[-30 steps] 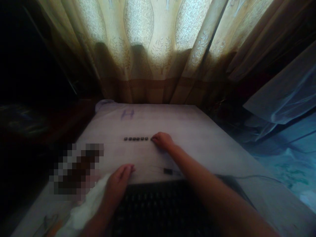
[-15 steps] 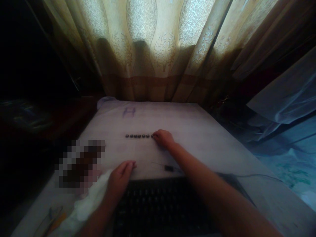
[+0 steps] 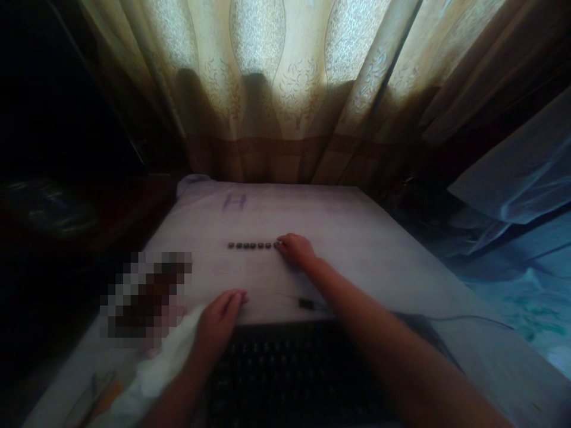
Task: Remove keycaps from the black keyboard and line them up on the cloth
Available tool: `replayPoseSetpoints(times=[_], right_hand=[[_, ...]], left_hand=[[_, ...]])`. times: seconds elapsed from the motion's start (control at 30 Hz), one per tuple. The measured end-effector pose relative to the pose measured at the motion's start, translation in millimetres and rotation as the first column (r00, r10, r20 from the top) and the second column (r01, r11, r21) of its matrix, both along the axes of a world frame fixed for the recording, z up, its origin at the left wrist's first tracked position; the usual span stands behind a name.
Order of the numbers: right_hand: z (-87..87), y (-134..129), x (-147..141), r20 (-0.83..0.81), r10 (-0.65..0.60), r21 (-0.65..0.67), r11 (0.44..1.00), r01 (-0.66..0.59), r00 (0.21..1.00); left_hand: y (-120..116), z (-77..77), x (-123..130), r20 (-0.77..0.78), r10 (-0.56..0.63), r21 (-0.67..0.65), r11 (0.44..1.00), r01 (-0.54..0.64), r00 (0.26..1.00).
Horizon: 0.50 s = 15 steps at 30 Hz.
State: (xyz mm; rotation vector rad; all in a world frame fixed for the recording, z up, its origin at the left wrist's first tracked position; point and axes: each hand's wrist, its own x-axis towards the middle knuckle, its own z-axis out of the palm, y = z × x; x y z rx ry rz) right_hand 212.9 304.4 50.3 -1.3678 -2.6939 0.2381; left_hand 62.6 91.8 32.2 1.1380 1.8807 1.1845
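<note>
A straight row of several small dark keycaps (image 3: 253, 245) lies across the middle of the white-covered table. At its right end, the fingertips of my right hand (image 3: 294, 248) pinch the last keycap (image 3: 276, 244), which they partly cover. My left hand (image 3: 225, 308) rests near the upper left edge of a black keyboard (image 3: 285, 368), its fingers curled together and nothing visible in them. Between the row and the keyboard lies a small tool with a black grip (image 3: 306, 304) and thin wires, partly hidden by my right forearm.
The table (image 3: 312, 208) has a pale cloth with a purple mark. To the left are a blurred-out patch (image 3: 149, 300) and white cloth (image 3: 158, 368). A cable (image 3: 468, 318) runs right from the keyboard. Patterned curtains (image 3: 297, 89) hang behind the table's far edge.
My right hand stays at the right end of the row, its fingertips shifted very slightly, so the last keycap shows a little more. My left hand has not visibly moved.
</note>
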Motion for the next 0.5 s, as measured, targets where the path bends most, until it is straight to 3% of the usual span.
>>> replayPoseSetpoints(times=[0.3,0.5], right_hand=[[1.8,-2.8,1.2,-0.009,-0.006,0.002,1.0,0.006,1.0],[1.1,-2.5,1.4,-0.016,0.0,0.001,1.0,0.0,1.0]], left_hand=[[-0.8,-5.6,-1.7,0.01,0.004,0.026,1.0,-0.004,1.0],[-0.3,-1.5,-0.6,-0.011,0.004,0.009,1.0,-0.004,1.0]])
